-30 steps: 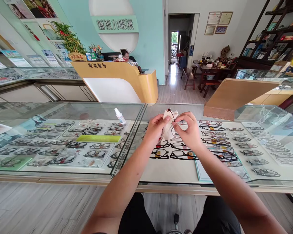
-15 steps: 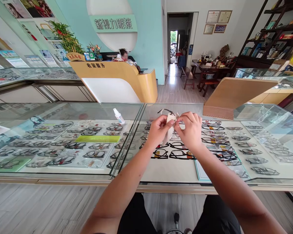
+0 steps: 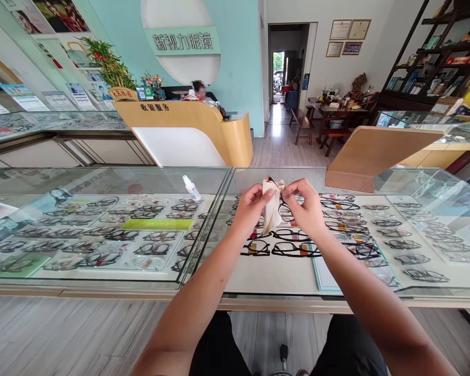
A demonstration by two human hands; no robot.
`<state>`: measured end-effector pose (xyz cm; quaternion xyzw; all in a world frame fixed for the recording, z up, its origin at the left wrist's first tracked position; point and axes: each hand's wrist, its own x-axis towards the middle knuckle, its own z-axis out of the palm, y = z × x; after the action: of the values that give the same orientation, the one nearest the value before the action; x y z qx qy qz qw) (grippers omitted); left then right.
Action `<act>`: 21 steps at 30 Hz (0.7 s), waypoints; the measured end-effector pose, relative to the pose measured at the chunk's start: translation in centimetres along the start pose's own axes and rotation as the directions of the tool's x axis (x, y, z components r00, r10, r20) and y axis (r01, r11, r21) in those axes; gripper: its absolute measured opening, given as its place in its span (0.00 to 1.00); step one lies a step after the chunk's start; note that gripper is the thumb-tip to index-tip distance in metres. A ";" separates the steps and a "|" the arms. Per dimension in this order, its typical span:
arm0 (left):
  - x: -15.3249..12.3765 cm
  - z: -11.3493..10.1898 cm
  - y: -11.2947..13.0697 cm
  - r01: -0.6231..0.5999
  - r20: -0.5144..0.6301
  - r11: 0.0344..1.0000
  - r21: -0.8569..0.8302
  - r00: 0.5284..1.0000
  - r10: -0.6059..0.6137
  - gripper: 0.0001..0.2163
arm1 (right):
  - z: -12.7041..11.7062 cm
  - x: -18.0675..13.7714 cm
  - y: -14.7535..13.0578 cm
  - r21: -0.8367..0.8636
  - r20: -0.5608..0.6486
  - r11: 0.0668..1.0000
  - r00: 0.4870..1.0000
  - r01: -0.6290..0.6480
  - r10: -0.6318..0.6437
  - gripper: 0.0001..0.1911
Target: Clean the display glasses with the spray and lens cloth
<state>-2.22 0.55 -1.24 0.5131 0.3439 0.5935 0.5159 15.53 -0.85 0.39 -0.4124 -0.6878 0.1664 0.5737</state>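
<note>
Over the right glass showcase, both my hands are raised close together around a pair of glasses. A pale cleaning cloth covers much of them and hangs down between the hands. My left hand is closed, its thumb pressing the cloth against the glasses. My right hand pinches the glasses at their right side, fingers curled. Only a dark, thin part of the frame shows above the cloth; the rest is hidden by cloth and fingers.
A white spray bottle stands on the left showcase. Rows of eyeglasses lie under the glass. A slanted wooden board stands at the right rear. Behind a wooden counter sits a person.
The cloth has spread upward over the glasses, and the dark temple that stuck out to the left is now mostly covered. My right hand has shifted slightly; both hands remain together.
</note>
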 end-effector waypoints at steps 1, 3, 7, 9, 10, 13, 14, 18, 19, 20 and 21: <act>0.1 0.0 0.0 0.003 0.001 1.000 -0.014 1.000 -0.003 0.18 | 0.0 0.0 0.1 0.005 0.020 1.000 1.000 -0.002 0.002 0.06; 0.1 -0.1 -0.1 0.002 0.005 1.000 -0.028 1.000 -0.002 0.18 | 0.0 0.0 0.2 0.015 0.057 1.000 0.998 -0.004 0.003 0.07; 0.0 -0.1 0.0 -0.009 0.016 1.000 -0.022 1.000 0.010 0.18 | -0.1 0.1 0.1 0.023 0.058 1.000 0.998 -0.001 -0.001 0.02; -0.1 0.0 0.1 -0.011 0.023 1.000 0.002 1.000 0.011 0.18 | -0.2 0.2 0.0 0.007 0.035 1.000 0.999 0.026 -0.026 0.02; -0.2 0.0 0.2 -0.012 0.028 1.000 0.017 1.000 0.011 0.18 | -0.2 0.2 -0.1 -0.002 0.028 0.999 0.999 0.042 -0.042 0.03; -0.3 0.2 0.5 -0.013 0.049 0.999 0.049 0.999 0.011 0.19 | -0.3 0.2 0.0 -0.035 0.015 0.996 0.997 0.076 -0.076 0.02; -0.4 0.3 0.5 -0.015 0.054 0.998 0.057 0.998 0.012 0.19 | -0.3 0.1 0.0 -0.055 0.002 0.995 0.997 0.083 -0.083 0.03; -0.5 0.5 0.5 -0.028 0.075 0.996 0.090 0.997 0.021 0.19 | -0.2 -0.2 0.1 -0.145 -0.028 0.982 0.991 0.124 -0.130 0.06; -0.6 0.5 0.5 -0.031 0.084 0.995 0.098 0.996 0.022 0.19 | -0.1 -0.2 0.1 -0.141 -0.029 0.981 0.990 0.131 -0.136 0.06; -0.6 0.5 0.5 -0.033 0.094 0.994 0.104 0.995 0.023 0.19 | 0.0 -0.3 0.0 -0.121 -0.031 0.984 0.990 0.133 -0.137 0.06; -0.6 0.6 0.4 -0.033 0.104 0.994 0.107 0.994 0.021 0.19 | 0.1 -0.4 0.0 -0.091 -0.033 0.987 0.991 0.130 -0.133 0.06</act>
<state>-1.80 -0.20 -0.86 0.5750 0.3416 0.5536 0.4962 15.40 -1.10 0.11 -0.3942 -0.7090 0.0896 0.5778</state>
